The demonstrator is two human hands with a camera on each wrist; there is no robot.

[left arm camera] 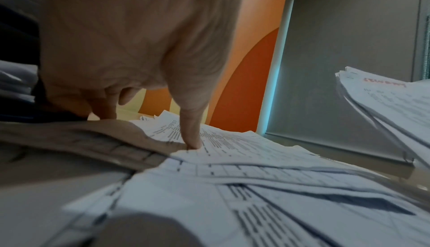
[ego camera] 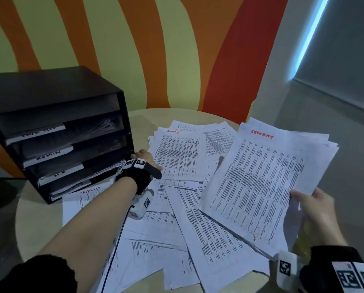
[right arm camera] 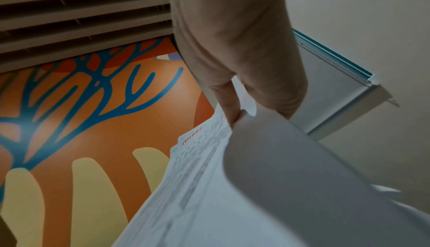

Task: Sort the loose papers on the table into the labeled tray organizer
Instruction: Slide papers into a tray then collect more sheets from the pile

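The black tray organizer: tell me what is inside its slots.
The tray organizer has labelled slots; paper stacks show in the lower ones, and the top slot looks dark. How far back the papers reach is hidden.

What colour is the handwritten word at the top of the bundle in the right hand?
Red, on the white bundle held by the right hand; clearest in the head view.

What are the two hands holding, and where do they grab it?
The right hand pinches a stack of papers by its near right edge. The left hand holds nothing; its thumb presses a sheet on the table.
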